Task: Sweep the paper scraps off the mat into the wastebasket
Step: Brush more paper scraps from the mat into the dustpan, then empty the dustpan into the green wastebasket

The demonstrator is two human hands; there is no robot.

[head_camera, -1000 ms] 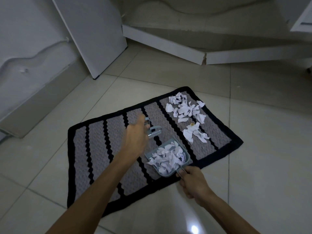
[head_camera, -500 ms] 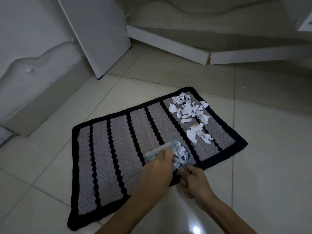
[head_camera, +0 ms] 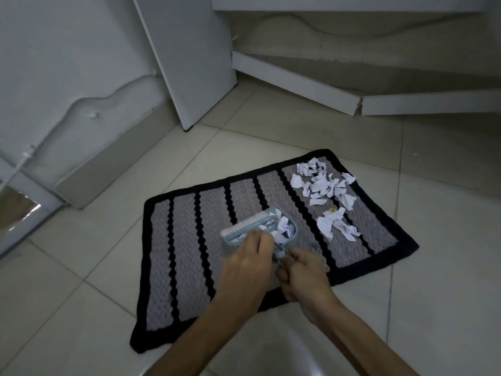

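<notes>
You are holding the small pale blue plastic dustpan [head_camera: 282, 231] by its handle in your right hand [head_camera: 301, 275], fingers [head_camera: 284, 270] clenched around it, at the lower centre of the frame over the grey mat with black wavy stripes and black border [head_camera: 189, 256]. Your left hand [head_camera: 248, 263] is gripping the matching pale blue hand brush with white bristles [head_camera: 241, 227], which is lying across the pan's mouth, long axis running lower left to upper right. The pan is already carrying scraps. The remaining white crumpled paper scraps [head_camera: 322, 185] are lying to the upper right of both hands, nearer your right one. No wastebasket is showing, so I cannot tell which way the load should go.
</notes>
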